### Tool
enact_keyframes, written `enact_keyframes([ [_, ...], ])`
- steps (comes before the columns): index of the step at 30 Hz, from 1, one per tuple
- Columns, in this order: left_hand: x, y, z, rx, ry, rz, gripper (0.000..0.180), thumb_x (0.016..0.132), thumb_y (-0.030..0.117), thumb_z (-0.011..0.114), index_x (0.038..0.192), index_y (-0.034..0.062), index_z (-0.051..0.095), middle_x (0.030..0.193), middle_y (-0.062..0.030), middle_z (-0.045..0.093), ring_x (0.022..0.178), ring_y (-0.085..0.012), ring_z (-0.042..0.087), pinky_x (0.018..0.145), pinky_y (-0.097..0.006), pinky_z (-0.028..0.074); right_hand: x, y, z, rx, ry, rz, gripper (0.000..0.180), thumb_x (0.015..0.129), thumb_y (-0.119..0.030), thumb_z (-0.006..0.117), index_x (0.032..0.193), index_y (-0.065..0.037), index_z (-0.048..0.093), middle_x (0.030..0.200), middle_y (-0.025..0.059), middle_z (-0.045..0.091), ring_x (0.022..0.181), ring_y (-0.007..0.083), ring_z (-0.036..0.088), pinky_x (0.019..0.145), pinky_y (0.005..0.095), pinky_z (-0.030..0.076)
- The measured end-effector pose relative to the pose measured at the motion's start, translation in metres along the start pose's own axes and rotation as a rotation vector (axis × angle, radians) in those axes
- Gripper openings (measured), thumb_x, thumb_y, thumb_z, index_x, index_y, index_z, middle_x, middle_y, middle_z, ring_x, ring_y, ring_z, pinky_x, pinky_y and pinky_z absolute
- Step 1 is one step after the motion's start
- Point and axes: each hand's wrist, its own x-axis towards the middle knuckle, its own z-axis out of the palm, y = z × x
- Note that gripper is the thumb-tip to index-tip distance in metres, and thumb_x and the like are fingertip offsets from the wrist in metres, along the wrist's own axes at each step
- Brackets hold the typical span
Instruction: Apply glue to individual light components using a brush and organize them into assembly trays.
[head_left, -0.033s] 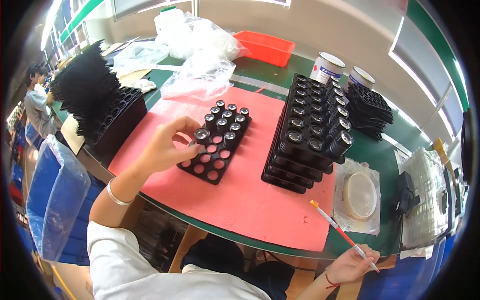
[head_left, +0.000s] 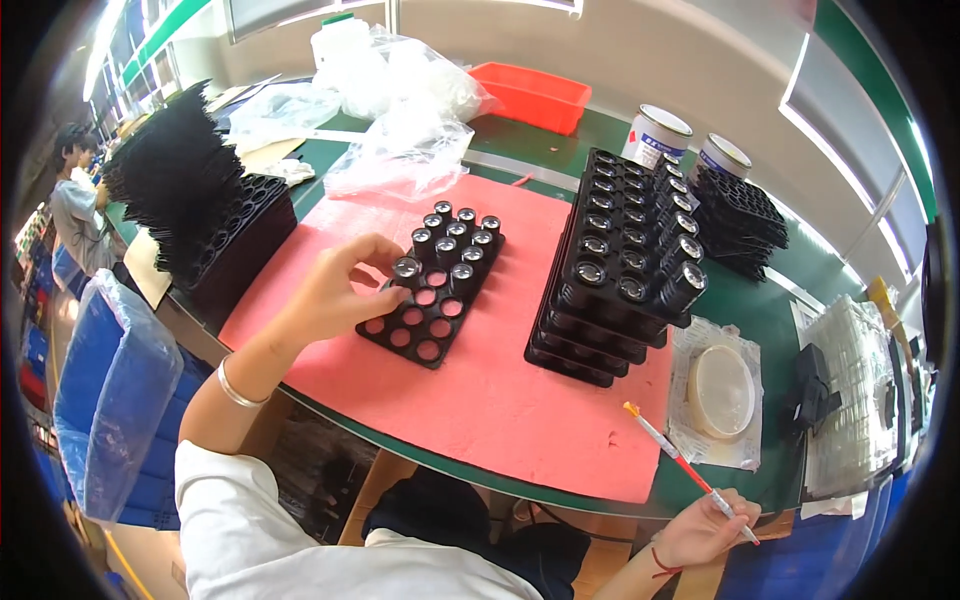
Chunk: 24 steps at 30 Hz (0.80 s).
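The left hand (head_left: 335,290) pinches a small black cylindrical part with a shiny lens-like top (head_left: 406,270) between thumb and fingertips, at the left edge of the flat black plastic tray with round holes (head_left: 432,290). That tray lies on a pink rectangular mat (head_left: 500,400); its far rows hold similar parts, its near holes show pink. Right of the tray stands a stack of black trays filled with parts (head_left: 620,270). The right hand (head_left: 705,530), near the mat's front right corner, is closed around a thin white-and-red brush (head_left: 680,460).
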Motion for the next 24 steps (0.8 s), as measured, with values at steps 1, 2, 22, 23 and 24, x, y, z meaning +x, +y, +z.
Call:
enact_keyframes([
  [1,0.003,-0.006,0.002,0.043,-0.033,-0.074,0.029,0.070,0.011,0.068,0.096,0.0031,0.058,0.089,-0.0009,0.059,0.079,-0.0087,0.054,0.067,-0.024,0.044,0.000,0.001,-0.001,0.066,0.010,-0.002,0.025,0.090,-0.021,0.048,0.074,-0.006,0.035,0.067,0.0018,0.034,0.064,0.0095,0.037,0.059,0.0204,0.030],
  [2,0.005,-0.010,0.004,0.085,-0.067,-0.147,0.029,0.070,0.012,0.068,0.096,0.0042,0.059,0.089,0.0012,0.058,0.080,-0.0081,0.052,0.066,-0.023,0.042,0.000,0.002,0.000,0.068,0.013,-0.001,0.025,0.090,-0.021,0.048,0.074,-0.006,0.035,0.067,0.0018,0.034,0.064,0.0095,0.037,0.059,0.0204,0.030],
  [22,0.027,0.022,0.024,0.425,0.114,-0.032,0.028,0.067,0.017,0.073,0.088,0.0028,0.062,0.078,-0.0058,0.060,0.065,-0.0169,0.053,0.060,-0.029,0.044,-0.001,-0.003,0.014,-0.042,0.071,-0.012,0.024,0.084,-0.025,0.054,0.079,-0.005,0.041,0.063,0.0040,0.042,0.056,0.0110,0.040,0.049,0.0205,0.031],
  [23,0.030,0.033,0.023,0.508,0.178,0.110,0.026,0.066,0.015,0.073,0.087,0.0048,0.062,0.080,-0.0049,0.060,0.065,-0.0177,0.053,0.061,-0.029,0.044,-0.001,-0.002,0.015,-0.040,0.081,-0.020,0.025,0.084,-0.025,0.055,0.077,-0.005,0.041,0.060,0.0041,0.042,0.052,0.0112,0.040,0.046,0.0205,0.029],
  [24,0.035,0.053,0.025,0.498,0.192,0.193,0.024,0.067,0.014,0.072,0.086,0.0050,0.062,0.080,-0.0053,0.060,0.067,-0.0178,0.053,0.061,-0.029,0.044,0.000,-0.003,0.015,-0.040,0.080,-0.024,0.026,0.084,-0.025,0.055,0.076,-0.005,0.041,0.060,0.0042,0.042,0.051,0.0111,0.039,0.045,0.0207,0.028],
])
